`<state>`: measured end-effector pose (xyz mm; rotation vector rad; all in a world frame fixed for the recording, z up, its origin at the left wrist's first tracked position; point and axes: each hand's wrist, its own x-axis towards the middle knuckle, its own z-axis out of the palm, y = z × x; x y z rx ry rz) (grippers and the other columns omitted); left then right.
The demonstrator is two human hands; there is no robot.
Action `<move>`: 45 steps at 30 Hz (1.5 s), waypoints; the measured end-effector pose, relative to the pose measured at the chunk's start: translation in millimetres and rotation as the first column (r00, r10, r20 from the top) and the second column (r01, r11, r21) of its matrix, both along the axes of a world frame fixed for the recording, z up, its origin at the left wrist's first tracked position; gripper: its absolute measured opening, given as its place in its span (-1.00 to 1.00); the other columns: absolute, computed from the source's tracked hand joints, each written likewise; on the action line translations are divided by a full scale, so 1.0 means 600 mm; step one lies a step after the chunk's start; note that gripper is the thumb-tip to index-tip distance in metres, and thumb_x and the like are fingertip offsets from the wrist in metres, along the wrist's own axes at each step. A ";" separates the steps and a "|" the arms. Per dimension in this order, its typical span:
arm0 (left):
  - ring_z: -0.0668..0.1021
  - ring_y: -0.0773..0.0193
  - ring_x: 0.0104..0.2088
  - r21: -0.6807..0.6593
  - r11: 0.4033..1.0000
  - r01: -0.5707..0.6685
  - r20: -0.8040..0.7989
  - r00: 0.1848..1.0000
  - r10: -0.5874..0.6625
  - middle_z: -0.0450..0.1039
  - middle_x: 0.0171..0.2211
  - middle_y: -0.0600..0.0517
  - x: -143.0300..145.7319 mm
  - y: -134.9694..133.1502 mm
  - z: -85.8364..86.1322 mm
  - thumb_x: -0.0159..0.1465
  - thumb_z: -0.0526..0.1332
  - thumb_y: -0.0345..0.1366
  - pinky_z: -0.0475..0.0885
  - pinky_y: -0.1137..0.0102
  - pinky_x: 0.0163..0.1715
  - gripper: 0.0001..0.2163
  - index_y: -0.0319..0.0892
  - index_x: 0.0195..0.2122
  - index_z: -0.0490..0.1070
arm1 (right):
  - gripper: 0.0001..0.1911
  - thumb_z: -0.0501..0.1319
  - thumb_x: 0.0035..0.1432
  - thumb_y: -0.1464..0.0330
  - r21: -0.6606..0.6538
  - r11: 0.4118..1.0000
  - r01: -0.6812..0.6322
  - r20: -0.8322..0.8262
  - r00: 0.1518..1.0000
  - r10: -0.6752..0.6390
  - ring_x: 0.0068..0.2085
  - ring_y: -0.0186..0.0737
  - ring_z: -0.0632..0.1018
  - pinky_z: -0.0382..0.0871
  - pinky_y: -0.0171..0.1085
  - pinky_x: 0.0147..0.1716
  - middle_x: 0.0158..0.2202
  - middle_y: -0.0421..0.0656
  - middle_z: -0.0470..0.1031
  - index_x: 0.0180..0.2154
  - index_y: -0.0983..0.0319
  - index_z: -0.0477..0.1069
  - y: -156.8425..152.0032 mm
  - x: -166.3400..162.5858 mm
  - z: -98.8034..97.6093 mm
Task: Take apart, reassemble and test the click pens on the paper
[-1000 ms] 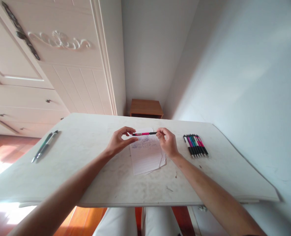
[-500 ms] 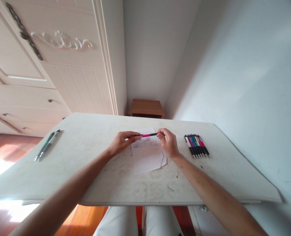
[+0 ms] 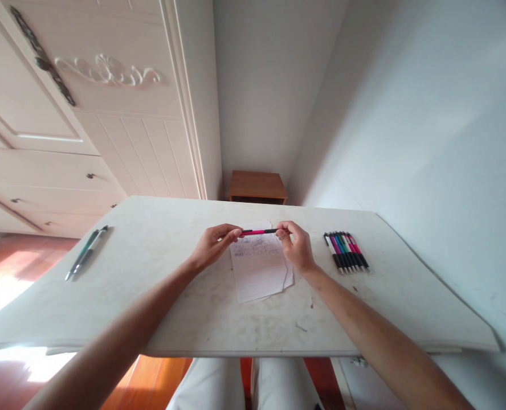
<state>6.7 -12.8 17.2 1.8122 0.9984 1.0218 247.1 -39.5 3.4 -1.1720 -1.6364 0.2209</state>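
A pink pen with a black grip (image 3: 258, 232) is stretched level between my two hands, above the top of some paper. Its left end is pinched by my left hand (image 3: 213, 242), thumb against fingers. At the black grip end, my right hand (image 3: 296, 245) closes its fingertips on the pen and hides its tip. Beneath lie sheets of lined paper (image 3: 261, 273) with blue scribbles near the top and a torn right edge.
Several pens (image 3: 346, 252) lie side by side on the right of the white table (image 3: 184, 319). Two more pens (image 3: 86, 253) rest at the left. Behind the table stand a small brown wooden cabinet (image 3: 258, 185) and, leftward, a white wardrobe (image 3: 150, 142). A wall borders the right.
Both hands keep hold of the pink pen. My left thumb has shifted up to the pen's end and the pen lies a little more level. The view has moved slightly.
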 end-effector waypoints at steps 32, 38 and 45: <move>0.54 0.25 -0.39 0.164 0.978 -0.128 -0.051 0.989 0.138 0.60 -0.37 0.00 0.001 0.007 -0.013 0.13 0.33 -0.07 0.46 0.37 -0.32 -0.74 -0.17 -0.32 0.58 | -0.89 0.11 0.21 0.36 -0.033 0.999 -0.003 0.003 1.000 0.003 -0.37 -0.22 0.50 0.40 -0.27 -0.29 -0.40 -0.16 0.50 -0.34 0.21 0.39 -0.001 -0.003 0.001; 0.52 0.25 -0.36 0.271 0.957 -0.104 -0.055 0.991 0.123 0.58 -0.32 -0.03 0.005 0.000 -0.006 0.17 0.30 -0.06 0.46 0.35 -0.27 -0.72 -0.18 -0.26 0.53 | -0.88 0.12 0.22 0.33 -0.030 1.000 -0.008 -0.028 1.000 0.007 -0.36 -0.21 0.50 0.40 -0.25 -0.27 -0.39 -0.16 0.50 -0.33 0.21 0.39 0.001 -0.003 0.000; 0.54 0.26 -0.35 0.133 0.991 0.019 -0.055 0.998 -0.012 0.58 -0.33 -0.04 0.000 -0.002 -0.011 0.33 0.09 -0.02 0.45 0.38 -0.29 -0.63 -0.21 -0.15 0.50 | -0.84 0.13 0.25 0.26 -0.021 0.998 -0.051 -0.057 0.997 0.050 -0.37 -0.22 0.51 0.41 -0.26 -0.29 -0.38 -0.16 0.50 -0.32 0.20 0.38 -0.002 -0.005 0.001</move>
